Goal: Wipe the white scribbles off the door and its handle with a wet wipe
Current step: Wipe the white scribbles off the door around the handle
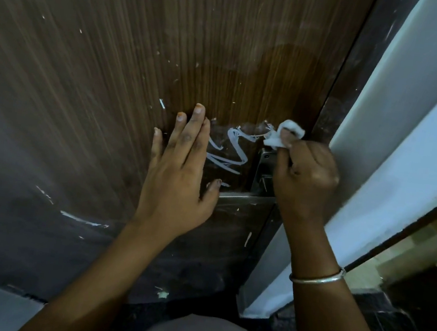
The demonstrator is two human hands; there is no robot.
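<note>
Wiping step: left hand lay flat on the door; right hand pinched the wipe at two o'clock of the scribble; next stroke likely toward eight o'clock.

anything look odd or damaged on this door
Yes. A white zigzag scribble sits on the door just left of the handle plate, between the left hand and the wet wipe pinched in the right hand. More white streaks mark the door lower left, and small flecks dot it higher up.
</note>
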